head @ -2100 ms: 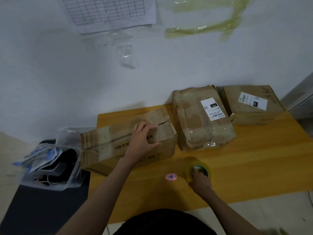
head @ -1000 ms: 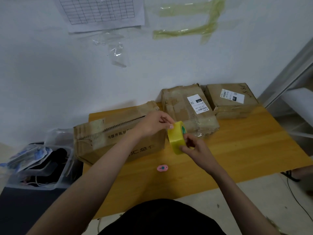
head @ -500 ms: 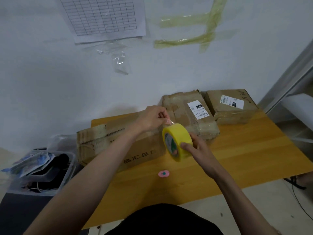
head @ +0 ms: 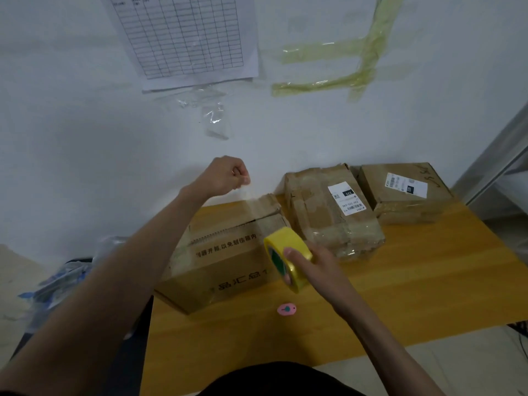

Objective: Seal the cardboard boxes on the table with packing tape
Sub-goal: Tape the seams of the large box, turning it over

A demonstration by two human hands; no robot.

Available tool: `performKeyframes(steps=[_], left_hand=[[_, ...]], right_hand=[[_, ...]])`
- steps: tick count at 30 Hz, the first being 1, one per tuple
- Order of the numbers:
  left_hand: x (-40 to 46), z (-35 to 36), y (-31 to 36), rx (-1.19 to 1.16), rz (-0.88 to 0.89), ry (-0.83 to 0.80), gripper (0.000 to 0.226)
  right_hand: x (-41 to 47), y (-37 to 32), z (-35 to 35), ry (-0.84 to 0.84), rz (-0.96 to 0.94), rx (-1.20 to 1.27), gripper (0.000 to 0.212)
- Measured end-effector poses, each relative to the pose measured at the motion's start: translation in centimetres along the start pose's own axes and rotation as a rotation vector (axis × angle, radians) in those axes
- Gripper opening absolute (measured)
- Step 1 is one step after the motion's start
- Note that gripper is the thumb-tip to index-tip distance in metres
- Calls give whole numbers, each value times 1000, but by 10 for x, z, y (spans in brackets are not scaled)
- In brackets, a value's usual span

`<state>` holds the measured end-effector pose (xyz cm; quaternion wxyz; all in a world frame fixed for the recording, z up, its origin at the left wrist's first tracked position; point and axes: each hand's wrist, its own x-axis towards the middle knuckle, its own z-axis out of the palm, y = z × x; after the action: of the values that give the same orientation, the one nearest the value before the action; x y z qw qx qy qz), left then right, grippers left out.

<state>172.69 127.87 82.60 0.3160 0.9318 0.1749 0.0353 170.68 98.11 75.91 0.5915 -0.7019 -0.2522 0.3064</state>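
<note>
Three cardboard boxes stand along the wall on the wooden table. The long left box carries printed characters on its front. The middle box and the right box bear white labels. My right hand grips a yellow tape roll in front of the left box's right end. My left hand is raised above that box and pinches the end of a clear tape strip stretched from the roll.
A small pink cutter lies on the table in front of the left box. A clear plastic bin of clutter sits left of the table. Tape strips and a grid sheet hang on the wall.
My right hand lifted the tape roll off the table. My left hand left the box, took the tape's end and pulled it up and away, drawing out a strip.
</note>
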Motion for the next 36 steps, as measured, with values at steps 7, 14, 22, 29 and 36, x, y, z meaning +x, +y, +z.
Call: performKeyframes(steps=[7,14,22,29,36], left_hand=[[30,40,-36,89,-30,-102,4],[53,62,-56,115,-25,-153,10],[64,73,-64,57,-61,-170,5],[61,86,-70,86,-48,-155,6],[49,94,-79,-118,-61,-25,41]], right_hand=[[20,13,10,-86,171,-29,22],[30,16,16,-73,201,5,16],[42,21,12,-95,259,-4,20],[45,26,9,-114,320,89,23],[41,32,5,-161,397,189,19]])
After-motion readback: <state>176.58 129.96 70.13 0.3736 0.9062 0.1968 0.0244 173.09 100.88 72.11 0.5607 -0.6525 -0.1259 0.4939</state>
